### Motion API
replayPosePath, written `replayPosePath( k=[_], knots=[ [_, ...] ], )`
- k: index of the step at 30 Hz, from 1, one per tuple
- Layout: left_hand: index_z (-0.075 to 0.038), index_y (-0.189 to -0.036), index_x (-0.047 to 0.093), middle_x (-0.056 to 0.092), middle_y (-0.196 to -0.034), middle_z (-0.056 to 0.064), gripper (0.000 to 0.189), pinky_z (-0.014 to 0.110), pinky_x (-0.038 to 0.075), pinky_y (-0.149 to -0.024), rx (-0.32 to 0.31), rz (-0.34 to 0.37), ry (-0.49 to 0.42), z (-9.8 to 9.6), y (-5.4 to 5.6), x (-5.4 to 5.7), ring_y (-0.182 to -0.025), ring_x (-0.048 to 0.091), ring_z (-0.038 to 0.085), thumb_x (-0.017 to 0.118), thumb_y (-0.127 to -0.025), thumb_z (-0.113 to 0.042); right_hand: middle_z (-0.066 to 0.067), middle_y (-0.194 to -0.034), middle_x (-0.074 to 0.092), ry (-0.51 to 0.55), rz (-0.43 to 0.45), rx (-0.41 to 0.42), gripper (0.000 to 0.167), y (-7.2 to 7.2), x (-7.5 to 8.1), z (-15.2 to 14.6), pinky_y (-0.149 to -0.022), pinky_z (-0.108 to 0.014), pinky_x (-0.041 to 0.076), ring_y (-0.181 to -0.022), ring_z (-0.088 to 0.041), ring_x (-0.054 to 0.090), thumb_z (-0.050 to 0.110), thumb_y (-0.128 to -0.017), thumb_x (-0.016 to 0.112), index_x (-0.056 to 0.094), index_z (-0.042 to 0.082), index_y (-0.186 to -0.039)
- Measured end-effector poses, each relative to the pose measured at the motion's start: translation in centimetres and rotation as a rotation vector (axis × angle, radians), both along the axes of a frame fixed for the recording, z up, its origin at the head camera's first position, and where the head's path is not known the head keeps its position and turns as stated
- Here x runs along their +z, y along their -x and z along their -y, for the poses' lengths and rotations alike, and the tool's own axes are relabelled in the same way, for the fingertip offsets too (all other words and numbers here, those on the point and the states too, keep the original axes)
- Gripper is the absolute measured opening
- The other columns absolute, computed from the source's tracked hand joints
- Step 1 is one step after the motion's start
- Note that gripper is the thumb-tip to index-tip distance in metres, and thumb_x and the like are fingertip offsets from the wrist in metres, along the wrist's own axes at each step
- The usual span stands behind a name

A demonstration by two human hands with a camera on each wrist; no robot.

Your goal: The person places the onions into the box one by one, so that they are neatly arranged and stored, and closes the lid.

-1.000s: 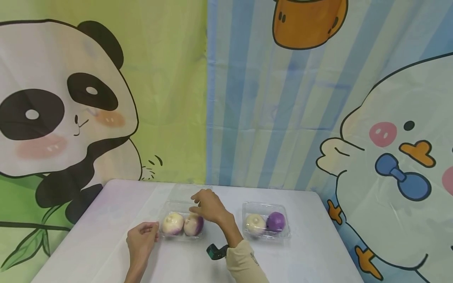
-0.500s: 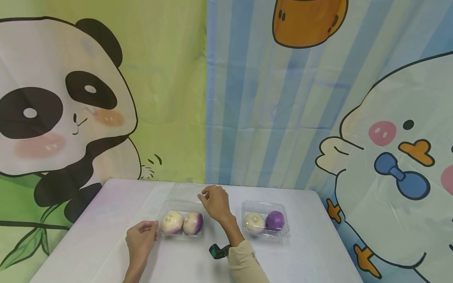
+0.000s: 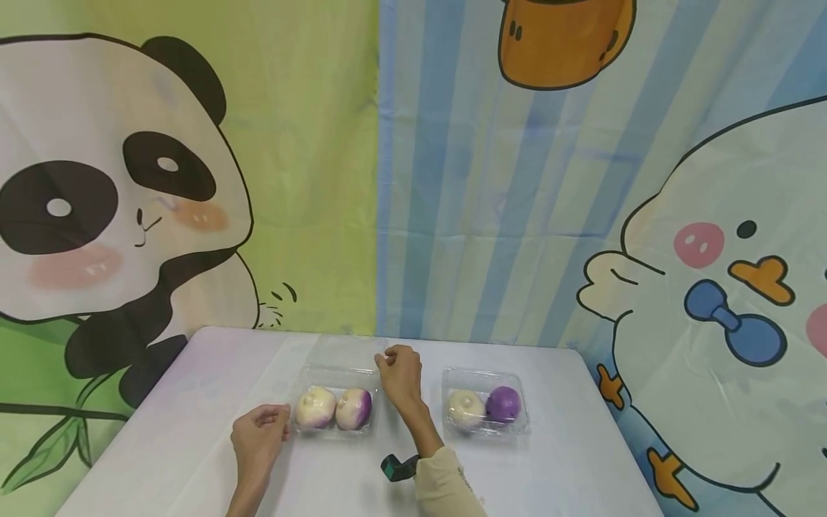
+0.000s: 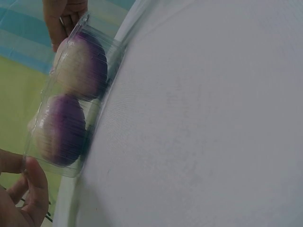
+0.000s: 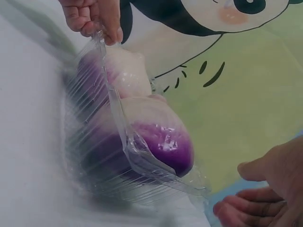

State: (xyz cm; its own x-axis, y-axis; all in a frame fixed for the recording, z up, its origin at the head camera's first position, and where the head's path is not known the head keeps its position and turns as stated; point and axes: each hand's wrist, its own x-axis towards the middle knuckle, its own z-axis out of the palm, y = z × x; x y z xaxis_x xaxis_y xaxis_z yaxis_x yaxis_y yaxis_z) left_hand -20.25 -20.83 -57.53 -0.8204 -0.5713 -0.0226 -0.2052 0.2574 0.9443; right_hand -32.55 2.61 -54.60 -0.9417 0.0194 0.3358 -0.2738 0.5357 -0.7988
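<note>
A clear plastic clamshell box [image 3: 332, 434] holds two white-and-purple turnips, the left one [image 3: 315, 408] paler on top and the right one [image 3: 354, 408] purple along its right side. Its transparent lid [image 3: 342, 352] lies folded back behind it. My left hand [image 3: 260, 439] pinches the box's left rim between thumb and fingers, as the right wrist view also shows. Beyond the box's right back corner is my right hand [image 3: 400, 373], its fingers loosely bent and holding nothing. In the right wrist view a gap separates this hand [image 5: 265, 189] from the box rim.
A second clear box [image 3: 486, 429] stands to the right, with a cream round vegetable [image 3: 466, 409] and a purple ball-shaped one [image 3: 503, 404] in it. The white table [image 3: 568, 467] ends at a cartoon-printed curtain [image 3: 452, 215]. A dark device [image 3: 399, 468] sits at my right wrist.
My right hand has moved right, from above the right turnip to beside the box's back right corner, uncovering that turnip. The left hand stays at the left rim.
</note>
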Motion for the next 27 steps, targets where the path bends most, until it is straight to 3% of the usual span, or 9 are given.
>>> replayPosePath(
  k=[3, 7, 15, 21, 27],
  knots=[
    [0.010, -0.109, 0.074, 0.077, -0.079, 0.013, 0.019, 0.021, 0.059, -0.052, -0.001, -0.006, 0.002, 0.0, 0.1, -0.1, -0.061, 0.070, 0.017, 0.070, -0.104, -0.008, -0.018, -0.086, 0.082, 0.026, -0.004, -0.018, 0.030, 1.2, -2.6, -0.3, -0.067, -0.041, 0.068, -0.075, -0.030, 0.079, 0.018, -0.097, 0.082, 0.079, -0.010, -0.107],
    [0.011, -0.108, 0.074, 0.077, -0.078, 0.013, 0.020, 0.021, 0.060, -0.052, -0.005, -0.015, 0.002, 0.1, 0.0, -0.1, -0.059, 0.070, 0.017, 0.071, -0.103, -0.007, -0.020, -0.091, 0.082, 0.081, 0.067, -0.054, 0.030, 1.7, -4.0, -0.4, -0.072, -0.042, 0.069, -0.081, -0.031, 0.081, 0.022, -0.098, 0.080, 0.080, -0.007, -0.107],
    [0.011, -0.108, 0.074, 0.077, -0.078, 0.012, 0.020, 0.021, 0.059, -0.052, -0.012, -0.014, -0.001, 0.0, 0.0, 0.0, -0.060, 0.070, 0.017, 0.071, -0.103, -0.008, -0.028, -0.103, 0.079, 0.392, 0.349, 0.004, 0.027, -0.6, -0.5, -0.1, -0.077, -0.035, 0.071, -0.085, -0.031, 0.079, 0.009, -0.102, 0.070, 0.075, -0.014, -0.115],
    [0.011, -0.109, 0.075, 0.077, -0.078, 0.011, 0.020, 0.021, 0.060, -0.052, -0.008, -0.014, -0.005, 0.1, 0.0, -0.2, -0.059, 0.070, 0.016, 0.072, -0.103, -0.008, -0.030, -0.105, 0.079, 0.479, 0.404, 0.008, 0.028, -0.8, 0.0, -0.1, -0.088, -0.040, 0.071, -0.095, -0.040, 0.082, 0.009, -0.104, 0.069, 0.074, -0.014, -0.119],
    [0.011, -0.109, 0.074, 0.077, -0.078, 0.011, 0.021, 0.021, 0.059, -0.052, -0.012, -0.013, 0.003, 0.1, 0.1, -0.3, -0.059, 0.070, 0.016, 0.071, -0.103, -0.009, -0.031, -0.107, 0.079, 0.501, 0.413, 0.024, 0.030, -0.6, 0.1, -0.3, -0.088, -0.040, 0.071, -0.096, -0.040, 0.082, 0.011, -0.103, 0.069, 0.074, -0.014, -0.120]
  ],
)
